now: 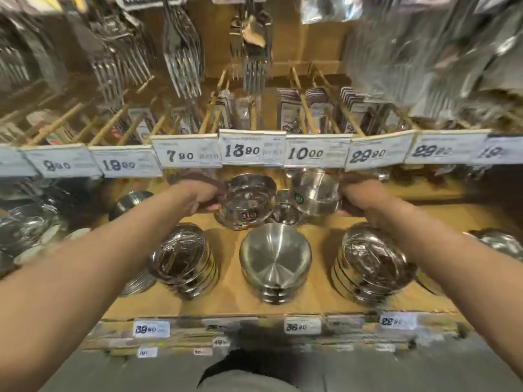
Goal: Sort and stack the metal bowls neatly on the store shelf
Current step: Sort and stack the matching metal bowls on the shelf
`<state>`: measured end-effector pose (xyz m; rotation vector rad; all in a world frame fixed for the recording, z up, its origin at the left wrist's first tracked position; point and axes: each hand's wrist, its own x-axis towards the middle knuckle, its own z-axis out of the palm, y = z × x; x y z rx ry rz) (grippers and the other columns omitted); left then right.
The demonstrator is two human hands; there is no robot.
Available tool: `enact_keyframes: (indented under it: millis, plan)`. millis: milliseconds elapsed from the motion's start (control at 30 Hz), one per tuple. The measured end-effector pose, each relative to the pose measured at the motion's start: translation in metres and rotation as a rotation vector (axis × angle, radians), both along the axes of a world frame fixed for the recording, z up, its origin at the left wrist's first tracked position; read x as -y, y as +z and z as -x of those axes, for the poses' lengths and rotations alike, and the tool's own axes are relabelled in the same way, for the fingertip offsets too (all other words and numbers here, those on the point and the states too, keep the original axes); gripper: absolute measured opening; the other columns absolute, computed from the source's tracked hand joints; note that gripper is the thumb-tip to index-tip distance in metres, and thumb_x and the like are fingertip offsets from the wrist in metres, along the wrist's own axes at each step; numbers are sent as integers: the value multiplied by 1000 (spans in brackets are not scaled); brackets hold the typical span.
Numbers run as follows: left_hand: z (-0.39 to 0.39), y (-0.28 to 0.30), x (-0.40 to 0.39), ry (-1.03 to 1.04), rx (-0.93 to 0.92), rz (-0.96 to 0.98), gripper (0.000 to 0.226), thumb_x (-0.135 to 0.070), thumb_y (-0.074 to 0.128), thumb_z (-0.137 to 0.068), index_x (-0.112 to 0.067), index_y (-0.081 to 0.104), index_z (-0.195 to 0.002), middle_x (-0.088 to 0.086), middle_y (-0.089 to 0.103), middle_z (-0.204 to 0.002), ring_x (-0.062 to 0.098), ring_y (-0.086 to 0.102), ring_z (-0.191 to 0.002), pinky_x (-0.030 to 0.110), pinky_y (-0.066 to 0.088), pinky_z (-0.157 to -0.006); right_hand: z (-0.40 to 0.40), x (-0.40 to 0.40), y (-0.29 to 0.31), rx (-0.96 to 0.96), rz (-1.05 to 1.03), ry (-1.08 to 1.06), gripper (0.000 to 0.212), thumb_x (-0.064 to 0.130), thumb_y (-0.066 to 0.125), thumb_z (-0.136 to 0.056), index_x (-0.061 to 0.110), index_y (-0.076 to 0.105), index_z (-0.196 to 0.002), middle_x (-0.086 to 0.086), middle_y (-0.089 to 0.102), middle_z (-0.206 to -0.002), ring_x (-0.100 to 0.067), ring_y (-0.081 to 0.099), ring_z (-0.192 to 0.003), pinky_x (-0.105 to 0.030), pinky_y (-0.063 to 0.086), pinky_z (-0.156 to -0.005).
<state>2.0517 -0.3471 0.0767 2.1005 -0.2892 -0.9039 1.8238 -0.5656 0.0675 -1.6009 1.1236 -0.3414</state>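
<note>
fingers of left hand (202, 198), right hand (357, 200) blurred.

Both hands (202, 198) (358, 200) fwd, fingers curled

We see shiny metal bowls (275, 256) (smooth like mirrors) on a matt wooden shelf (226, 292), under paper price tags (252, 150).

Three bowl stacks (275, 261) stand before two held bowls (249, 200).
</note>
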Motion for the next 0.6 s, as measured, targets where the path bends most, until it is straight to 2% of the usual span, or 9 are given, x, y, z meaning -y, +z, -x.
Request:
enact_keyframes:
  millis: [67, 133, 233, 333, 400, 467, 600]
  plan:
    - [19, 12, 1, -6, 8, 6, 18, -11, 59, -101, -7, 58, -83, 8, 61, -69, 10, 54, -47, 15, 47, -37, 21, -5, 13, 37, 22, -51, 7, 7, 67, -87, 13, 66, -82, -3, 67, -62, -7, 61, -37, -25, 55, -41]
    - [40, 23, 1, -3, 74, -1, 16, -11, 68, -93, -3, 63, -80, 7, 64, -59, 9, 55, -39, 18, 49, -36, 44, -10, 26, 70, 41, -70, 4, 8, 72, -85, 8, 70, -81, -1, 69, -60, -12, 65, -46, -25, 54, -43]
    - [69, 32, 6, -99, 218, 0, 9, -11, 68, -89, -4, 66, -84, 3, 63, -56, 3, 53, -29, 16, 45, -33, 83, -16, 42, 118, 22, -74, 8, 9, 67, -90, 11, 75, -90, -2, 73, -72, -13, 68, -56, -26, 56, -47]
    - [90, 40, 17, -227, 289, 14, 16, -17, 62, -94, -9, 69, -81, -1, 60, -54, 3, 49, -29, 20, 47, -41, 119, -23, 50, 120, 34, -159, 13, 8, 63, -93, 15, 74, -94, 0, 74, -78, -11, 71, -60, -27, 58, -52]
    - [101, 46, 21, -216, 252, 52, 13, -17, 64, -93, -8, 73, -91, -1, 66, -60, 2, 51, -31, 19, 46, -40, 138, -28, 51, 142, 43, -227, 14, 7, 63, -93, 14, 75, -96, 0, 75, -77, -11, 70, -58, -27, 57, -51]
    - [109, 49, 25, -197, 224, 96, 13, -14, 66, -92, -7, 75, -96, 1, 68, -63, 1, 51, -31, 15, 42, -36, 155, -35, 51, 121, 49, -294, 16, 6, 61, -93, 9, 75, -98, -5, 73, -78, -19, 68, -62, -30, 56, -53]
    - [126, 52, 29, -237, 188, 173, 13, -11, 65, -89, -7, 77, -85, 1, 63, -48, 6, 54, -36, 15, 43, -37, 184, -46, 50, 100, 24, -369, 21, 9, 58, -93, 18, 77, -95, -10, 70, -86, -23, 65, -70, -41, 56, -69]
